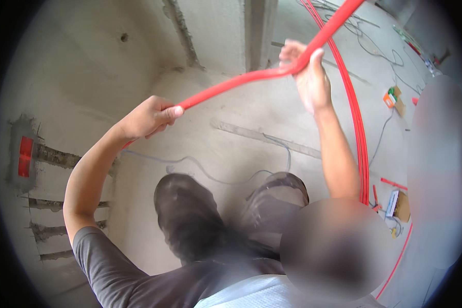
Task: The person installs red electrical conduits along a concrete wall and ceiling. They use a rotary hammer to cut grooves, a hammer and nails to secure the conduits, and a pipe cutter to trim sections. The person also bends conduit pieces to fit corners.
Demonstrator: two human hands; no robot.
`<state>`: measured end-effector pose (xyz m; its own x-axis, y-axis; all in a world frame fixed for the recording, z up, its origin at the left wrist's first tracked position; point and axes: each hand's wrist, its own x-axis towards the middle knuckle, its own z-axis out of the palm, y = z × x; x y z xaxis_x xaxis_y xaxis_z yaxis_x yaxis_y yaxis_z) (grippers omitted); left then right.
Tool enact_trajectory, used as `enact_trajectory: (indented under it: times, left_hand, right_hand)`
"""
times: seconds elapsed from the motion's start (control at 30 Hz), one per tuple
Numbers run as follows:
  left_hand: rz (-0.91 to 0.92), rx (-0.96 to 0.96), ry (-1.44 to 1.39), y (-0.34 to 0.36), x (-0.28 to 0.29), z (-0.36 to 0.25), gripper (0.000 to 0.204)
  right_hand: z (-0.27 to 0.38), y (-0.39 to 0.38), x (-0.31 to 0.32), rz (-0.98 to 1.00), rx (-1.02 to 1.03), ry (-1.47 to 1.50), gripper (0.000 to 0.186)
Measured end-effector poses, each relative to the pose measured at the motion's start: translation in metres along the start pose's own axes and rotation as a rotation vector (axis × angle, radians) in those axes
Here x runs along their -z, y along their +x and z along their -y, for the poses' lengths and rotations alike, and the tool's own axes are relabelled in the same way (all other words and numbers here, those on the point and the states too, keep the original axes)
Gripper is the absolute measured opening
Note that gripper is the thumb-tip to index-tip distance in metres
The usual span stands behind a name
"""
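A long red plastic conduit pipe [241,79] crosses in front of me, rising from lower left to upper right with a bend near its middle. My left hand [155,115] is closed around its lower part, thumb pointing along it. A short piece of the pipe shows below that fist. At the bend, my right hand [309,77] bears the pipe across its palm, with the thumb on one side and loosely curled fingers on the other. Those fingers are slightly smeared by motion. The pipe's upper end runs out of view.
Several long red pipes [355,113] run in a bundle at my right. A grey cable [205,169] and a filled floor groove [267,138] lie ahead. Small cartons [403,206] and wires are at right. The left wall has cut channels and a red socket box [24,156].
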<state>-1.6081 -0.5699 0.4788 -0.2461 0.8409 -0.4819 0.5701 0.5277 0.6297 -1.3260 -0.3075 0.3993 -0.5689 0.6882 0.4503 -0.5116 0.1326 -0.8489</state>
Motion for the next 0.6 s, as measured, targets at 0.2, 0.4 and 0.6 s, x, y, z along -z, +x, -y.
enact_trajectory:
  times: [0.2,0.4,0.6]
  left_hand:
    - [-0.544,-0.145,-0.553,0.024,-0.036,0.064,0.043]
    - [-0.919,-0.413,-1.145,0.042,-0.072,0.108,0.033]
    - [-1.370,-0.561,-1.454,0.020,-0.041,0.242,0.019]
  right_hand:
    - [-0.067,0.032,-0.114,0.321,-0.165,-0.373,0.083]
    - [-0.164,-0.053,-0.229,0.955,-0.947,-0.113,0.055]
    - [-0.238,-0.059,-0.222,0.894,0.170,-0.922,0.041]
